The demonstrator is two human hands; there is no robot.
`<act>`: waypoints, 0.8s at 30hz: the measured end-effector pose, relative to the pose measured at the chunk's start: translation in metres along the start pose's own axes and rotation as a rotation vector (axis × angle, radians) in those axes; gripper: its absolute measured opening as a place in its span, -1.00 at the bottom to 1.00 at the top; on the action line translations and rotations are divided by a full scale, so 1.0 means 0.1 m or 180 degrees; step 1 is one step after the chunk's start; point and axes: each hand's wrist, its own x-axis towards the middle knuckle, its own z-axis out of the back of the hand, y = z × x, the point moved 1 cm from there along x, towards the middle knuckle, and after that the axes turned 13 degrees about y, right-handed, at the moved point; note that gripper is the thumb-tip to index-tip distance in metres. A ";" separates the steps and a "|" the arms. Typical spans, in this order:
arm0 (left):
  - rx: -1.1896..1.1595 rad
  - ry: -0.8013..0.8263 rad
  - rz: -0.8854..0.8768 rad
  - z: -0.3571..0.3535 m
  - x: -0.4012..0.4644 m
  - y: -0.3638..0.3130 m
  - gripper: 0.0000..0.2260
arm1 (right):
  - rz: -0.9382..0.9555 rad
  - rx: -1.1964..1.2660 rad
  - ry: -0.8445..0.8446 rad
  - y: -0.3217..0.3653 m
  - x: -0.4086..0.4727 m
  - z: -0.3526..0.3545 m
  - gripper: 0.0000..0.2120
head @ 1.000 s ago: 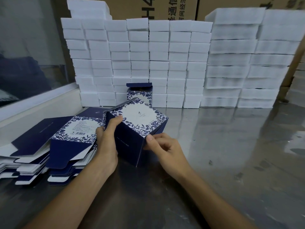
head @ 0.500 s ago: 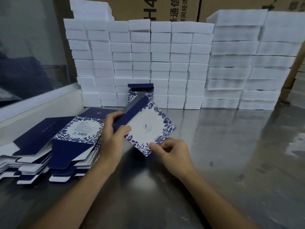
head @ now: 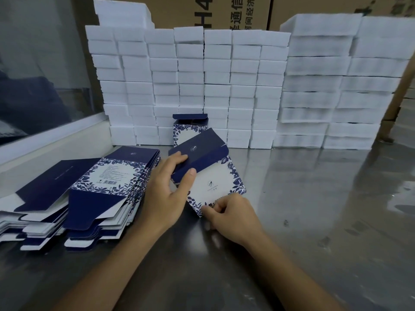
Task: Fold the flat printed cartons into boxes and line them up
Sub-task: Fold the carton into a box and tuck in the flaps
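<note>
Head view shows my left hand [head: 167, 194] gripping the carton's [head: 213, 176] navy upper side while my right hand [head: 233, 215] fingers pinch its near lower corner, the carton tilted just above the tabletop [head: 314, 198], long axis running away toward the finished box [head: 188, 129].

Both bare forearms reach forward from the bottom edge and converge toward the middle. The left hand [head: 167, 194] lies palm down, its fingers stretched forward and its thumb pressed against the dark flap of the carton [head: 211, 173] it grips. The right hand [head: 233, 215] sits lower and nearer, back upward, its fingers curled under and its thumb pinching the carton's near bottom corner. The two hands are close together but apart.
</note>
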 end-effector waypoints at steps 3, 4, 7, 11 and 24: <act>0.0085 0.0022 -0.0102 -0.02 0.00 -0.01 -0.69 | -0.0245 -0.0021 -0.0062 0.00 0.00 0.02 -0.61; 0.0095 0.0031 -0.0116 -0.02 0.00 -0.02 -0.66 | -0.0323 0.0088 -0.0223 0.00 0.01 0.05 -0.61; -0.0007 0.0111 -0.0041 -0.03 -0.02 0.01 -0.64 | -0.0514 0.0678 -0.1064 -0.04 0.00 0.16 -0.71; -0.0228 0.0271 0.0094 -0.10 -0.06 0.00 -0.64 | -0.0154 0.0846 -0.2278 -0.09 -0.03 0.27 -0.74; -0.0341 0.0116 -0.0016 -0.11 -0.04 -0.04 -0.73 | 0.0711 0.1329 -0.1788 -0.16 0.05 0.29 -0.50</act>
